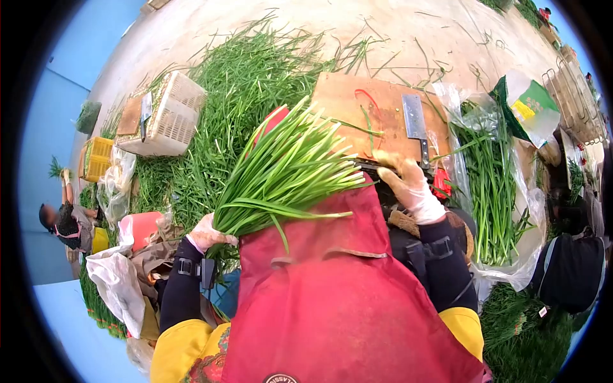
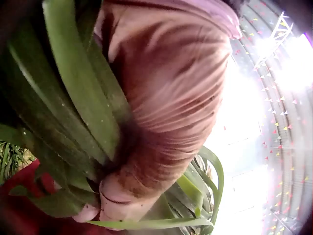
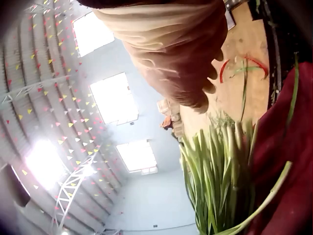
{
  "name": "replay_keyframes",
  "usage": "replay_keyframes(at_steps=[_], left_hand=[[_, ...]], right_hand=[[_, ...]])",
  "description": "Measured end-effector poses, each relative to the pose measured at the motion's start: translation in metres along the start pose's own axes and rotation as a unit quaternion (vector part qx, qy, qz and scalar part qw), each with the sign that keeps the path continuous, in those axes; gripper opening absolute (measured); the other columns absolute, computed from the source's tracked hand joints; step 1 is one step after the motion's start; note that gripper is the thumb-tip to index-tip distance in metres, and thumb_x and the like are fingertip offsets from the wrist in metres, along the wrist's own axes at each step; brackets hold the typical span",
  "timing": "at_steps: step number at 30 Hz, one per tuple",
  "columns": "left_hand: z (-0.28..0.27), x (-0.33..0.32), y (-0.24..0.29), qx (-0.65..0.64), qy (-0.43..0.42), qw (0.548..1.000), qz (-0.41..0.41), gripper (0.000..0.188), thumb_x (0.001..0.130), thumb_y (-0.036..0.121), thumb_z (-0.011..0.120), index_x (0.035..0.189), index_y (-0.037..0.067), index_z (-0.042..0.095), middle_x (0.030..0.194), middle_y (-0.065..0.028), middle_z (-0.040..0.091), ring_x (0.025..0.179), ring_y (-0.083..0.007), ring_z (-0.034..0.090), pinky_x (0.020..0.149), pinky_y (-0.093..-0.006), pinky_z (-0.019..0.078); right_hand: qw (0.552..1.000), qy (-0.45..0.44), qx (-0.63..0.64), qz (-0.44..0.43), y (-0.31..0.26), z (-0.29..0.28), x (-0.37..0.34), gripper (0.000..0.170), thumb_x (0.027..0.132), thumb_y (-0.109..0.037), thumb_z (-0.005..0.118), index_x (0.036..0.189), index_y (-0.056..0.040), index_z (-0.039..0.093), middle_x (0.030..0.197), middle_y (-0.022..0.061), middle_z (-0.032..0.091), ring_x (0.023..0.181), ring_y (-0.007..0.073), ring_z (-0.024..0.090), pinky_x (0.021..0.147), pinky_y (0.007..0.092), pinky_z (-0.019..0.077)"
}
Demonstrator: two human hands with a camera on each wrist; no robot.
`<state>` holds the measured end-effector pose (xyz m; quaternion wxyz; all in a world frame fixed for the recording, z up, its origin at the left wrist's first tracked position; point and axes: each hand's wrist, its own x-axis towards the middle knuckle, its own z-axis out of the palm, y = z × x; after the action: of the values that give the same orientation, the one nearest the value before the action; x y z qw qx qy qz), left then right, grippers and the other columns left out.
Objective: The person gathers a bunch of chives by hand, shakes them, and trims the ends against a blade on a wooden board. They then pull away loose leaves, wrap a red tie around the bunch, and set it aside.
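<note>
Pale floor [image 1: 408, 22], strewn with loose greens, spreads beneath a blue wall [image 1: 80, 45]. Across the person's lap lies a thick bunch of long, flat green leaves with whitish stem ends [image 1: 290, 163], resting partly on a dark red cloth apron [image 1: 325, 300]. The left hand [image 1: 211, 234], in a thin pale glove, grasps the leafy end. The right hand [image 1: 408, 188], likewise gloved, holds nothing, its fingers loosely bent near the stem ends. With only one end gripped, the stems could fan out or slide off the slick-looking apron. One stray leaf [image 1: 313, 214] already droops aside and might slip free. Beyond, on a flat tan wooden board [image 1: 338, 105], lies a broad steel knife with a black handle [image 1: 414, 118]; a careless reach that way could knock it or cut the glove.
</note>
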<state>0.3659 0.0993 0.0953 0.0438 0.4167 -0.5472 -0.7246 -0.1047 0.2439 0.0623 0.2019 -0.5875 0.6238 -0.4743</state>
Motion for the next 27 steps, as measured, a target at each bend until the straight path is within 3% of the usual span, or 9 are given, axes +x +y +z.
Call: replay_keyframes(at_steps=[2,8,11,13,15,16,20,24,27], left_hand=[[-0.001,0.002,0.003,0.054,-0.018,0.998,0.013,0.043,0.072,-0.001,0.076,0.112,0.0,0.061,0.096,-0.0084,0.069,0.078,-0.0176,0.066,0.071,-0.033,0.055],[0.0,-0.001,0.012,0.191,-0.022,0.981,0.009,0.051,0.07,0.002,0.079,0.116,-0.001,0.058,0.104,-0.0119,0.067,0.09,-0.0233,0.065,0.078,-0.039,0.0539],[-0.015,0.005,-0.008,-0.054,-0.038,0.996,-0.058,0.049,0.069,0.002,0.079,0.113,-0.002,0.058,0.1,-0.0124,0.067,0.084,-0.0229,0.066,0.074,-0.0365,0.0553],[-0.015,0.004,-0.004,-0.059,-0.055,0.996,-0.043,0.041,0.072,-0.006,0.074,0.109,-0.002,0.058,0.093,-0.012,0.068,0.08,-0.0208,0.067,0.07,-0.0339,0.0571],[-0.019,0.006,-0.005,-0.044,-0.062,0.996,-0.046,0.042,0.072,-0.007,0.073,0.11,-0.003,0.058,0.094,-0.0128,0.068,0.08,-0.0214,0.068,0.07,-0.0345,0.0573],[-0.021,0.01,-0.005,-0.028,-0.07,0.996,-0.049,0.043,0.072,-0.008,0.072,0.111,-0.003,0.057,0.095,-0.0135,0.068,0.081,-0.022,0.068,0.071,-0.035,0.0576],[-0.027,0.016,-0.014,-0.169,-0.044,0.981,-0.09,0.046,0.07,-0.009,0.073,0.113,-0.002,0.058,0.097,-0.0116,0.068,0.081,-0.0198,0.067,0.072,-0.0332,0.0568],[-0.018,0.013,0.005,0.021,-0.035,0.999,-0.035,0.051,0.067,-0.006,0.076,0.115,0.0,0.058,0.098,-0.0062,0.068,0.083,-0.0151,0.066,0.075,-0.0299,0.055],[-0.015,0.009,0.013,0.072,-0.01,0.997,-0.016,0.056,0.065,-0.005,0.079,0.117,0.001,0.057,0.102,-0.0038,0.068,0.089,-0.0123,0.063,0.079,-0.0293,0.0533]], right_hand=[[0.994,0.018,-0.018,-0.11,-0.017,0.011,0.029,0.031,0.086,-0.02,0.065,0.116,-0.0097,0.066,0.106,0.0146,0.065,0.093,0.031,0.062,0.08,0.0398,0.0478],[0.993,0.018,-0.086,-0.079,0.005,0.037,0.038,0.014,0.085,-0.021,0.064,0.095,-0.0141,0.072,0.076,0.0117,0.063,0.077,0.0321,0.061,0.071,0.0418,0.0471],[0.99,0.049,-0.127,0.019,0.02,-0.01,0.021,0.017,0.086,-0.021,0.062,0.081,-0.005,0.067,0.077,0.0172,0.064,0.073,0.0363,0.061,0.067,0.0433,0.0474],[0.928,-0.139,-0.269,0.215,0.063,-0.042,-0.014,0.024,0.082,-0.028,0.065,0.078,-0.0043,0.068,0.082,0.018,0.067,0.08,0.0373,0.064,0.07,0.0453,0.0506],[0.768,-0.42,-0.404,0.267,0.044,-0.057,-0.024,0.019,0.077,-0.024,0.063,0.087,-0.0105,0.073,0.092,0.018,0.069,0.093,0.0355,0.066,0.083,0.041,0.0532],[0.759,-0.399,-0.374,0.353,0.037,-0.065,-0.03,0.025,0.076,-0.025,0.065,0.095,-0.0112,0.074,0.093,0.0176,0.069,0.095,0.0351,0.066,0.083,0.0405,0.0531],[0.964,-0.207,0.017,0.169,0.011,-0.055,-0.005,0.046,0.082,-0.029,0.066,0.12,-0.0038,0.063,0.118,0.0162,0.064,0.109,0.0282,0.062,0.095,0.0355,0.0463],[0.982,-0.145,0.099,0.067,-0.027,0.006,0.055,0.047,0.084,-0.027,0.067,0.12,0.0016,0.06,0.12,0.0163,0.062,0.112,0.0184,0.057,0.092,0.0329,0.0462],[0.901,-0.191,0.311,0.233,-0.004,0.064,0.062,0.036,0.087,-0.02,0.067,0.12,-0.0058,0.061,0.109,0.0033,0.064,0.094,0.0139,0.059,0.083,0.0301,0.0482]])
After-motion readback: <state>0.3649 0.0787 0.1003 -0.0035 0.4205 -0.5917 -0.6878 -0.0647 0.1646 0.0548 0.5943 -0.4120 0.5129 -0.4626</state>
